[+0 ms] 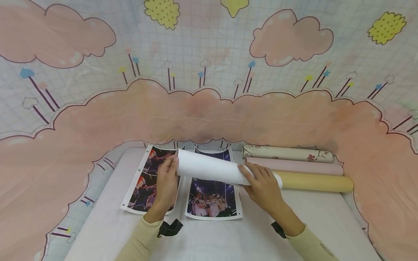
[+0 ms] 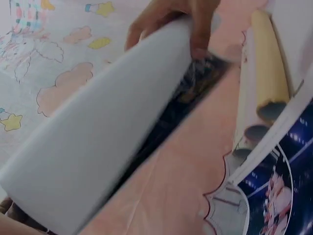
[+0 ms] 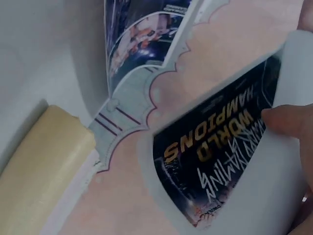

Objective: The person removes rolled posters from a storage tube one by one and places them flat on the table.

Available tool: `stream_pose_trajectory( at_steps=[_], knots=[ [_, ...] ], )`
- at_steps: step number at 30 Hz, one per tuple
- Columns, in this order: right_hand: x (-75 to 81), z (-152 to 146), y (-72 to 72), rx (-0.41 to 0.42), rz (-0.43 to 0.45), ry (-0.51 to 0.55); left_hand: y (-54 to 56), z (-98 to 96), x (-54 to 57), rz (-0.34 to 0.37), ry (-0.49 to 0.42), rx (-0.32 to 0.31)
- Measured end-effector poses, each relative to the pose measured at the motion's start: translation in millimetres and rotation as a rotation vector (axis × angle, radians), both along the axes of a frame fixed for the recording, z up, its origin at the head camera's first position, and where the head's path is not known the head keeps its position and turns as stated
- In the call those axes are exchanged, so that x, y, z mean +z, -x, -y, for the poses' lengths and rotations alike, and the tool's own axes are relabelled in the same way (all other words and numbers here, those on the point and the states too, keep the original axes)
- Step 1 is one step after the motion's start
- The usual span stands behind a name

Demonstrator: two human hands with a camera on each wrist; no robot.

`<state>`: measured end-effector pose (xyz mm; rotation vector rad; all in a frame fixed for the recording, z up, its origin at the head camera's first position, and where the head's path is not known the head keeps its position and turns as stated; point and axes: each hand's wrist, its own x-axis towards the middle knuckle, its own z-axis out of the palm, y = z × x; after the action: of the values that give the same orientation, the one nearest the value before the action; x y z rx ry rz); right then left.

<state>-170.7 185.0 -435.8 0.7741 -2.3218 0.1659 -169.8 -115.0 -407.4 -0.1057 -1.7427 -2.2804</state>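
Observation:
A white-backed poster (image 1: 212, 168) is loosely rolled and held slantwise above the table, its left end higher. My left hand (image 1: 167, 185) pinches the left end, thumb towards the roll. Over the right part lies my right hand (image 1: 264, 185), gripping the roll with its fingers across the top. In the right wrist view, the right thumb (image 3: 288, 122) presses on the paper's edge beside a dark printed side (image 3: 215, 147) with gold "WORLD CHAMPIONS" lettering. Along the open seam in the left wrist view, a dark strip of print (image 2: 171, 117) shows.
Two printed photo sheets, a left sheet (image 1: 140, 194) and a middle sheet (image 1: 212, 199), lie with curled edges on the white table (image 1: 202, 239). At the right are a floral roll (image 1: 287, 153), a pink roll (image 1: 303, 166) and a yellow roll (image 1: 320, 182). A patterned cloth (image 1: 202, 116) hangs behind.

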Motion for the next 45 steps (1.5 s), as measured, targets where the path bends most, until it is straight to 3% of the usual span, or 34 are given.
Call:
stream_pose_trajectory(
  at_steps=[6,9,12,15,18,23,28,31,39,42,45],
  knots=[
    [-6.1,-1.4,1.6,-0.045,0.125,0.161,-3.5,9.4,-1.8,-0.281,0.26,0.192],
    [-7.0,0.1,1.4,-0.074,0.178,0.244,-5.3,10.1,-3.6,-0.323,0.28,0.198],
    [-8.8,4.1,0.7,-0.088,0.232,0.335,-6.4,4.3,-10.5,-0.237,0.245,0.104],
    [-12.7,11.3,-1.4,-0.094,0.319,0.437,-7.3,-7.9,-24.4,-0.081,0.232,-0.065],
    [-17.0,19.4,-4.2,-0.095,0.415,0.521,-6.7,-24.1,-39.4,0.025,0.256,-0.224],
    [-22.4,31.9,-9.5,-0.062,0.512,0.595,-6.6,-44.1,-54.7,0.031,0.195,-0.368],
    [-27.4,36.2,-15.0,-0.028,0.572,0.648,-9.9,-54.4,-57.5,0.015,0.132,-0.415],
    [-30.3,34.7,-15.5,-0.009,0.496,0.629,-11.0,-56.6,-57.8,0.028,0.1,-0.382],
    [-37.0,27.3,-10.8,0.068,-0.002,0.539,-13.9,-55.3,-59.0,0.083,0.114,-0.343],
    [-37.7,24.8,-10.6,0.064,-0.075,0.552,-13.4,-53.9,-60.9,0.108,0.132,-0.33],
    [-36.9,20.0,-10.8,0.046,-0.087,0.559,-12.7,-50.1,-63.8,0.119,0.158,-0.327]
  ],
)
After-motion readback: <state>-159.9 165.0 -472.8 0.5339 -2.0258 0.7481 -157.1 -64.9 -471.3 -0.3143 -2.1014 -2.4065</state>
